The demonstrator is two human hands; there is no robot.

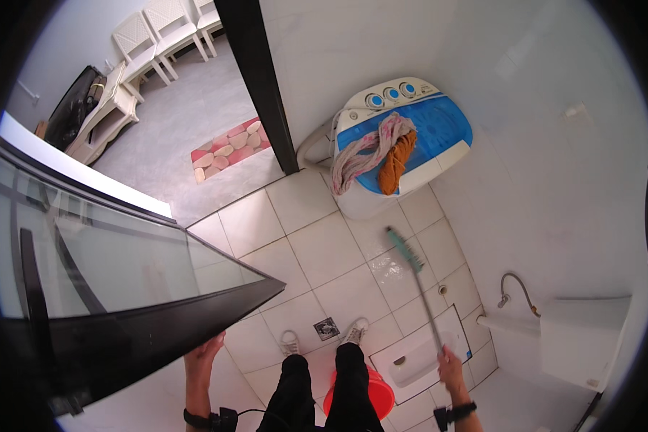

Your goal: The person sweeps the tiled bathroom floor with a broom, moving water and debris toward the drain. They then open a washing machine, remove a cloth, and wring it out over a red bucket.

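Note:
My right hand [451, 370] grips the grey pole of a long-handled floor brush [405, 248]. The brush's green bristled head lies at the wet white floor tiles [326, 235], just in front of the washing machine, and looks slightly blurred. At the black frame of a glass door [156, 329], my left hand [207, 348] is raised close to the lower edge. Its fingers are partly hidden by the frame, so their grip is unclear. A white squat toilet [418, 367] is set in the floor beside the pole. Between my legs stands a red bucket [380, 397], partly covered by them.
A blue-and-white washing machine [437, 121] carries a patterned cloth [364, 154] and an orange-brown cloth [397, 164]. A floor drain [326, 328] lies between my shoes. At right are a cistern [583, 340] and a hose [513, 276]. Past the doorway lie a mat [231, 148] and chairs [167, 27].

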